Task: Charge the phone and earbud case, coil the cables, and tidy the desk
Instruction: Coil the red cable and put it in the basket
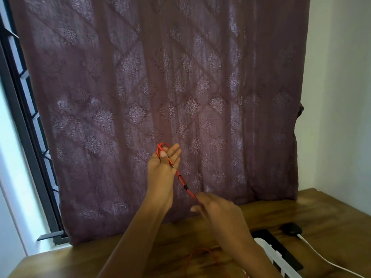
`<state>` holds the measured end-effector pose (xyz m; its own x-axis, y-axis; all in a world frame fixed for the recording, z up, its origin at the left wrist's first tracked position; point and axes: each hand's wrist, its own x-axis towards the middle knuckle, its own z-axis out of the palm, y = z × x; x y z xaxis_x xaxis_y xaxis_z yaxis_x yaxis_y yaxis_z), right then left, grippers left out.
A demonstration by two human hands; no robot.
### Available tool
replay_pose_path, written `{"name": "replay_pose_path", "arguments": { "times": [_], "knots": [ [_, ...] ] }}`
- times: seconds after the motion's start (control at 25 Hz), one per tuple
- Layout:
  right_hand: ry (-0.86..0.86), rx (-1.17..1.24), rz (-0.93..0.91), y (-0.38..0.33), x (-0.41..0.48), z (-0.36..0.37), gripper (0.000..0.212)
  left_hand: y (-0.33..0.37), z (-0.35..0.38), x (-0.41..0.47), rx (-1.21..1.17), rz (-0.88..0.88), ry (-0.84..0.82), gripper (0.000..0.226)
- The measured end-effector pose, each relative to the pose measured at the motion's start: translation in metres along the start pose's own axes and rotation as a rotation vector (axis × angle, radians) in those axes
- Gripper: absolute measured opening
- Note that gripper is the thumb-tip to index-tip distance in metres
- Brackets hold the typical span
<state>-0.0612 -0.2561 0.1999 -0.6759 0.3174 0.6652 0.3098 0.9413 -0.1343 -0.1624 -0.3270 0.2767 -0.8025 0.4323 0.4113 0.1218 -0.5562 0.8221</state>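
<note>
Left hand point(163, 164), right hand point(219, 210), red cable point(181, 180) (midair)

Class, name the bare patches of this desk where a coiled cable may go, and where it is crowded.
Free: the left of the desk, from curtain hem to near edge; the back right corner behind the earbud case. Crowded: the right, with phone, power strip and white cable; red cable loops mid-desk.

A red cable point(181, 178), marked with dark bands, was seen against a dusky mauve curtain point(160, 77) that was patterned with paler diamond-shaped floral motifs. The desk point(331, 213) was shown in warm brown wood grain. A white cable point(321, 257), a black oval object point(291, 229) and a dark grey window frame point(18, 117) were also noted.
</note>
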Motion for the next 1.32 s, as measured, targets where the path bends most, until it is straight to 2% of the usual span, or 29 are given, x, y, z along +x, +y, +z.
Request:
{"name": "replay_pose_path", "arguments": {
  "times": [0.16, 0.32, 0.44, 0.56, 0.72, 0.88, 1.04, 1.16, 1.24, 1.32],
  "knots": [
    [0.22, -0.128, -0.134, 0.004, -0.001, -0.008, 0.031, -0.014, -0.005, -0.003, 0.152, 0.052, 0.007, 0.029],
    [0.407, -0.132, -0.302, 0.006, 0.003, -0.026, 0.02, -0.023, -0.006, -0.015, 0.255, 0.068, -0.163, 0.023],
    [0.517, -0.048, -0.322, 0.008, 0.017, -0.043, 0.017, -0.021, -0.004, -0.023, 0.353, 0.072, -0.262, 0.019],
    [0.441, 0.176, -0.258, 0.017, 0.044, -0.064, 0.028, -0.015, -0.002, -0.026, 0.324, 0.007, -0.372, 0.022],
    [0.038, 0.741, -0.166, 0.029, 0.082, -0.08, 0.008, -0.004, 0.0, -0.03, 0.053, -0.171, -0.523, 0.017],
    [-0.023, 1.014, -0.007, 0.04, 0.103, -0.076, 0.013, 0.006, -0.006, -0.031, -0.262, -0.285, -0.57, 0.017],
    [-0.076, 1.041, 0.128, 0.046, 0.099, -0.056, 0.018, 0.015, -0.013, -0.028, -0.472, -0.351, -0.5, 0.028],
    [-0.011, 1.011, 0.188, 0.042, 0.091, -0.033, 0.014, 0.019, -0.014, -0.027, -0.583, -0.342, -0.423, 0.025],
    [0.047, 0.892, 0.211, 0.041, 0.082, -0.017, 0.023, 0.019, -0.016, -0.021, -0.588, -0.306, -0.345, 0.03],
    [0.058, 0.703, 0.214, 0.039, 0.071, -0.007, 0.019, 0.018, -0.019, -0.015, -0.527, -0.257, -0.258, 0.034]
  ]
}}
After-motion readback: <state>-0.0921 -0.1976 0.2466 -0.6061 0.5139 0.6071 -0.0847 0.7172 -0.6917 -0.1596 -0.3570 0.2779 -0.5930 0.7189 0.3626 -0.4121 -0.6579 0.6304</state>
